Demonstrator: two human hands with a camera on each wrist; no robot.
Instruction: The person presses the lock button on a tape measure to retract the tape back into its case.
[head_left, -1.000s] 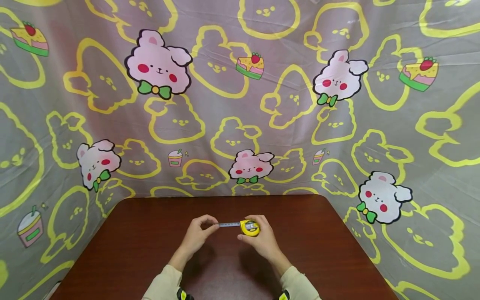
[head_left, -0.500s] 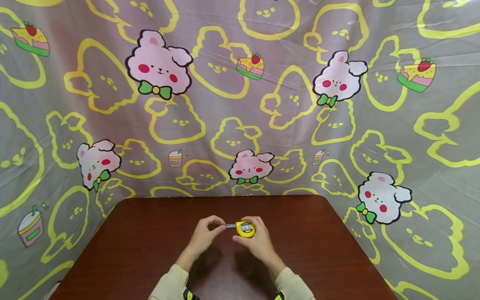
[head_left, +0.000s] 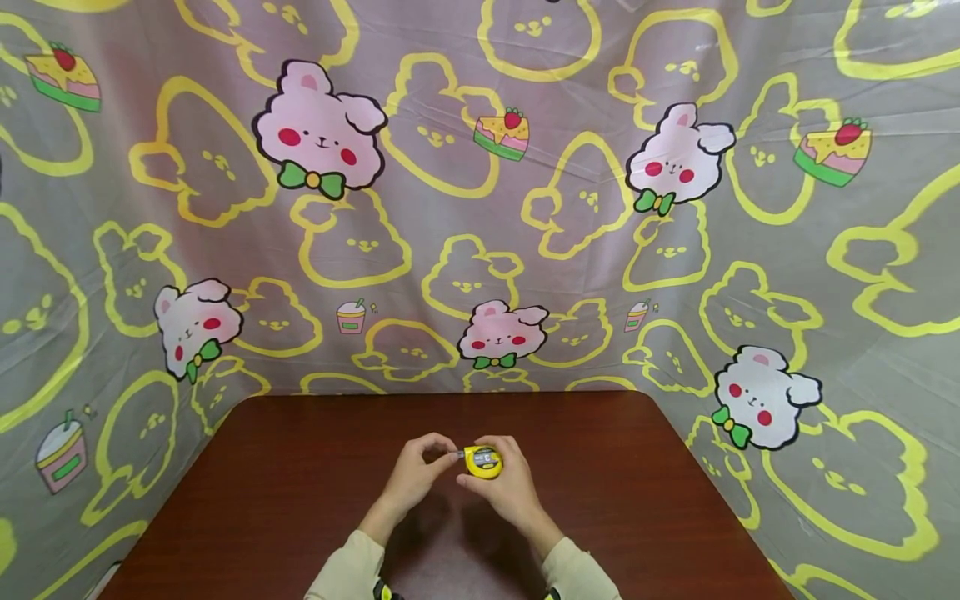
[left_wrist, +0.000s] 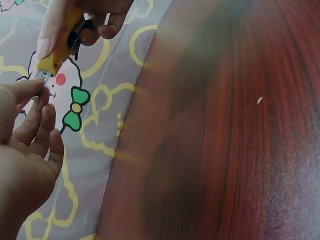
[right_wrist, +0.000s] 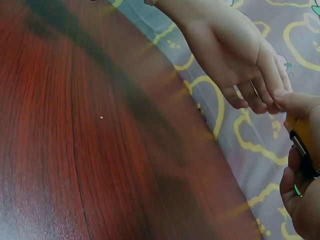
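A yellow tape measure (head_left: 483, 462) with a grey label and black trim is gripped in my right hand (head_left: 508, 487), thumb along the near side and fingers over the far side. From its mouth a very short piece of silver blade (left_wrist: 44, 75) shows. My left hand (head_left: 415, 475) pinches the blade's end between thumb and index finger, close to the case. In the left wrist view the other left fingers are loosely bent below the pinch. The right wrist view shows the case (right_wrist: 298, 125) partly hidden by the right thumb and fingers.
Both hands are above a dark red-brown wooden table (head_left: 300, 483). Behind and at both sides hangs a grey curtain (head_left: 450, 217) printed with yellow outlines and white rabbits. A tiny white speck (left_wrist: 259, 100) lies on the tabletop.
The blade has gone back into the case, from a clearly visible length to a short stub. My left hand has moved right and my right hand left with the tape measure.
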